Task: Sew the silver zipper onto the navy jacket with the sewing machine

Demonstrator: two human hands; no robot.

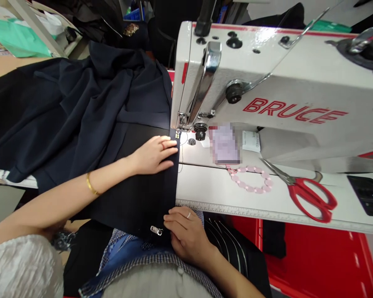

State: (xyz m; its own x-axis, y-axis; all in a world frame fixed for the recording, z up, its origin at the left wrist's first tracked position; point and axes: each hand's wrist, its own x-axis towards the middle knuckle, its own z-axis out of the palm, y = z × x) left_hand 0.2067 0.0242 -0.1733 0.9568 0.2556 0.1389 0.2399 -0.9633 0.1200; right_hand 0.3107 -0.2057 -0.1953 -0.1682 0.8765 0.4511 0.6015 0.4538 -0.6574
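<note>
Sewing machine [276,74], white enamel, red outlined lettering "BRUCE"; small white label [251,141], print too small to read; scissors [294,182], steel blades, red looped handles; pink beaded bracelet [258,190], roughly oval, on the white tabletop [202,188]. Dark garment [105,120], smooth matte cloth, folded left of the machine, its edge near the needle; left hand [152,156] flat upon it, grip spread; right hand [188,234], grip narrow, pinching its near edge beside a silvery zipper pull [156,230].
</note>
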